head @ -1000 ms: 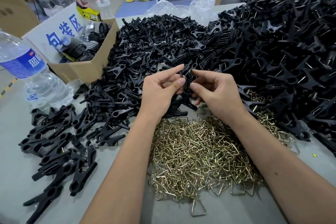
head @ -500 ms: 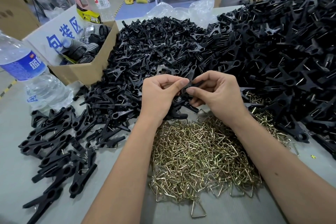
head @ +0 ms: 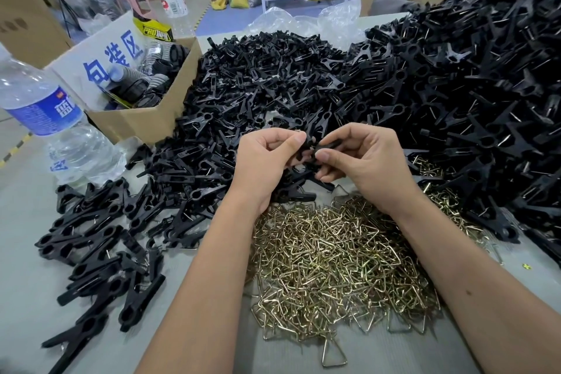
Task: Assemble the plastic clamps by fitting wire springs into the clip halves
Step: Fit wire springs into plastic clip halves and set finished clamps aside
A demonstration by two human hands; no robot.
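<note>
My left hand (head: 267, 161) and my right hand (head: 367, 161) meet above the table's middle, both pinching black clip halves (head: 315, 147) held between the thumbs and forefingers. The fingers hide most of these parts, and I cannot tell whether a spring is in them. Right below my hands lies a heap of brass-coloured wire springs (head: 334, 264). A big pile of loose black clip halves (head: 273, 91) spreads behind my hands. Assembled black clamps (head: 100, 252) lie scattered at the lower left, and a taller heap of black clamps (head: 473, 94) rises on the right.
A water bottle (head: 51, 127) stands at the left edge. Behind it is an open cardboard box (head: 142, 121) with dark parts inside. Clear plastic bags (head: 303, 20) lie at the table's far edge. Boxes and a shelf stand on the floor beyond.
Both hands have dropped slightly and the clip halves between them have turned from upright to nearly level, with the thumbs pressed closer together.
</note>
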